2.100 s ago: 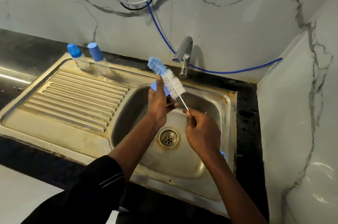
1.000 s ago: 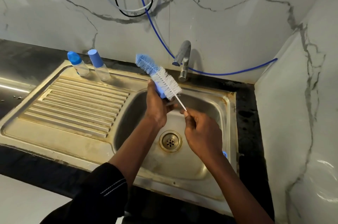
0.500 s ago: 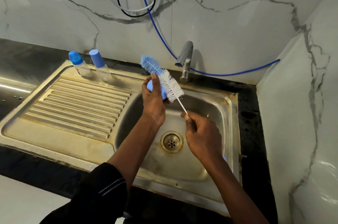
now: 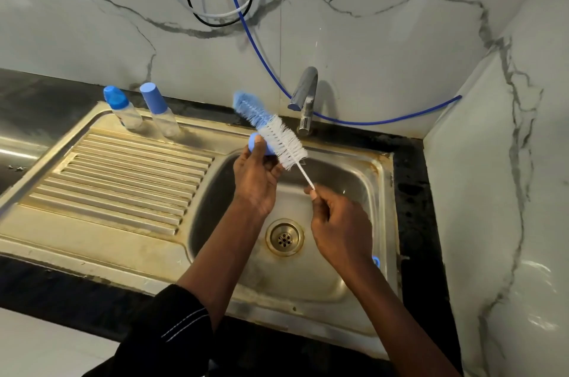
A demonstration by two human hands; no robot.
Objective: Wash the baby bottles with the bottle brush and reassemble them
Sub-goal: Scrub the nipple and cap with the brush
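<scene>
My left hand (image 4: 255,182) holds a small blue bottle cap (image 4: 253,142) above the sink basin (image 4: 335,281). My right hand (image 4: 338,229) pinches the thin white stem of the bottle brush (image 4: 278,138). Its white and blue bristles lie against the cap. Two capped baby bottles stand at the back of the drainboard: one with a rounded blue cap (image 4: 123,110) and one with a straight blue cap (image 4: 160,112). A small blue piece (image 4: 376,261) shows just behind my right wrist at the basin's right rim.
The steel tap (image 4: 304,99) stands behind the basin, with no water running. The ribbed drainboard (image 4: 123,179) lies to the left. The drain (image 4: 284,237) sits in the basin floor. Cables and a blue hose (image 4: 255,44) hang on the marble wall. A marble side wall (image 4: 498,192) closes the right.
The brush head has shifted slightly back and forth against the blue cap, and my left hand has turned the cap a little. Both hands stay over the basin.
</scene>
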